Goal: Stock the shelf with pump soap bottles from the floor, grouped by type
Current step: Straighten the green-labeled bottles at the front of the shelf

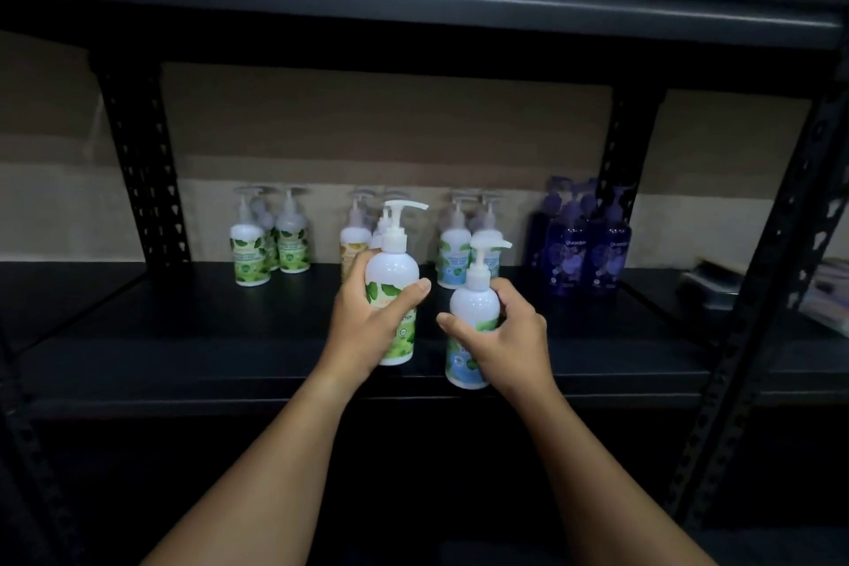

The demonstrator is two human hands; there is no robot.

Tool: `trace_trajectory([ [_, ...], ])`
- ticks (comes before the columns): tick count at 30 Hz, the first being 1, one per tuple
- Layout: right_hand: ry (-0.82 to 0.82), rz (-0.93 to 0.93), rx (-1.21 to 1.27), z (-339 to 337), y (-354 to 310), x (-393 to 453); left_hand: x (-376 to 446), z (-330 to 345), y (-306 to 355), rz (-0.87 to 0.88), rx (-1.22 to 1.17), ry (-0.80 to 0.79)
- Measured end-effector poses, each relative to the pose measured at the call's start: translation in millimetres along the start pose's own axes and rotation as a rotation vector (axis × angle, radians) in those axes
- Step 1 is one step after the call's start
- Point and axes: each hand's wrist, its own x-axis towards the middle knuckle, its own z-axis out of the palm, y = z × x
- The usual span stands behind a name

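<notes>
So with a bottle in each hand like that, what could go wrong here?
The left hand holds a green-label bottle, yet the green group stands far to the left; it could land among the yellow bottles behind it. The right hand grips a blue-label bottle near the shelf edge, where it could tip off.

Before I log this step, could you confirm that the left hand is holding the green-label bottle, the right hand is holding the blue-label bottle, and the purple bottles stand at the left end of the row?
Not quite: the head view shows the purple bottles at the right end of the row. The rest holds: the left hand holds the green-label bottle and the right hand the blue-label bottle.
</notes>
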Motion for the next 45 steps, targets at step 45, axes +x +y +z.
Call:
trace_trajectory([
  [45, 0.222, 0.149, -0.276, 82.1, 102.9, 137.6, 42.0, -11.7, -27.2, -0.062, -0.119, 0.065],
])
